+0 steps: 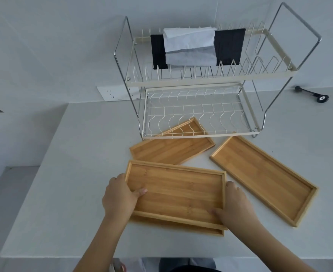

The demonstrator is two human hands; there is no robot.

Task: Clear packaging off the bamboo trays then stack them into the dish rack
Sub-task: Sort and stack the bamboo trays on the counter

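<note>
A bamboo tray [179, 191] is held by both ends just above another bamboo tray [181, 226], whose front edge shows beneath it. My left hand [120, 197] grips its left end, thumb inside the rim. My right hand [234, 205] grips its right end, thumb on the tray floor. A third bamboo tray [173, 148] lies behind, its far end under the rack's lower tier. A fourth bamboo tray [263, 177] lies angled to the right. The two-tier wire dish rack [201, 136] stands at the back of the counter. I see no packaging on the trays.
Black and white cloths [193, 48] hang over the rack's upper tier. A wall socket [112, 93] sits left of the rack. A small black tool [312, 95] lies at the back right. The counter's front edge [63, 257] runs just before my body.
</note>
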